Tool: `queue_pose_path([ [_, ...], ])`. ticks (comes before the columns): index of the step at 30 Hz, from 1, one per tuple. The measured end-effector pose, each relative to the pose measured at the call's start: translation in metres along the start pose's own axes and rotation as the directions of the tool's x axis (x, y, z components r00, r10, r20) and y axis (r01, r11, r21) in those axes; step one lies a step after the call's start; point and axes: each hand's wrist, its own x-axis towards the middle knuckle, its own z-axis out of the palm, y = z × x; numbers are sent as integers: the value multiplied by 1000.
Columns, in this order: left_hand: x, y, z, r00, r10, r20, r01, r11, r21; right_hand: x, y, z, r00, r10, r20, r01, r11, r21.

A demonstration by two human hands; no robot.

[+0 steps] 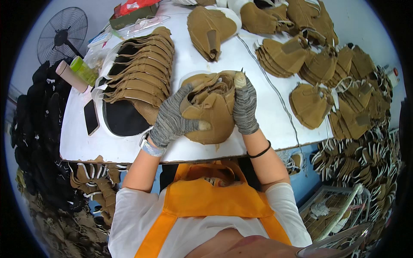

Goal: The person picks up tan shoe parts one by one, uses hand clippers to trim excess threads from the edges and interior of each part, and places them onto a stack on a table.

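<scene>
Near the front edge of the white table (189, 49), I hold a nested bundle of brown fabric shoe uppers (213, 122) between both hands. My left hand (172, 117), in a grey knit glove with bare fingertips, grips its left side, the thumb lying across the front. On the opposite side my right hand (245, 102), gloved the same way, closes on the bundle with its thumb up at the top edge. Folded layers show in the bundle's opening. Left of my hands lies an overlapping row of brown uppers (144, 79) with black and white inner parts.
A phone (91, 117), a pink bottle (71, 76) and a green-lidded jar (84, 71) lie left. Several piles of brown uppers (284, 56) fill the right side. A grey cable (275, 88) crosses the table. Beyond stands a fan (63, 35); a wire basket (335, 210) sits low right.
</scene>
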Motion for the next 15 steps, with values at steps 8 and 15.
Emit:
queue_pose_path([
  [8,-6,-11,0,988,126,-87,-118,988,98,132,98,-63,992,-129,13,106,749,-654],
  [15,-8,-11,-10,991,127,-43,-124,990,59,153,143,-28,996,-6,-86,-56,722,-689],
])
